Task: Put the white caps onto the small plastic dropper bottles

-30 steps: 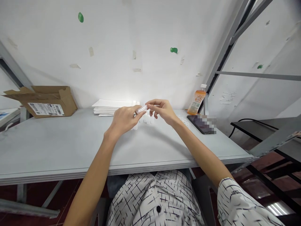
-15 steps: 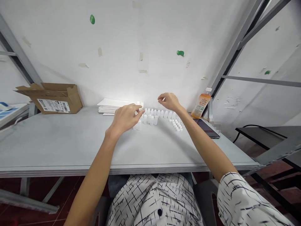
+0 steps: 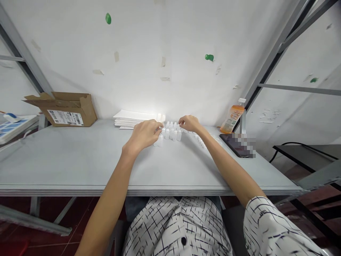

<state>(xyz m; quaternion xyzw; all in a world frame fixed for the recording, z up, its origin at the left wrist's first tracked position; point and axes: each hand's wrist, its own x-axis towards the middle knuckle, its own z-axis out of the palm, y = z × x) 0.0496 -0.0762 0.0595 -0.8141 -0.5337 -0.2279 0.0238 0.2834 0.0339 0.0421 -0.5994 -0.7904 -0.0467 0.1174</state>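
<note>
Small white plastic bottles (image 3: 174,135) stand upright in loose rows at the back middle of the table. My left hand (image 3: 145,134) is at their left end, thumb and forefinger drawn together beside the bottle tops. Whether a bottle is between those fingertips is hidden. Over the right part of the group, my right hand (image 3: 190,123) is pinched close to the top of a bottle. Anything in that pinch is too small to make out. Small white pieces (image 3: 201,142) lie in a cluster under my right forearm, partly covered by it.
A stack of white sheets or flat boxes (image 3: 130,119) lies behind my left hand. An open cardboard box (image 3: 66,110) stands at the back left. At the right are an orange drink bottle (image 3: 232,119) and a dark phone or tablet (image 3: 236,145). Metal posts frame the table (image 3: 80,167).
My right hand has come down to the bottle tops. My left thumb and forefinger have drawn closer together by the bottles. The view has shifted slightly.
</note>
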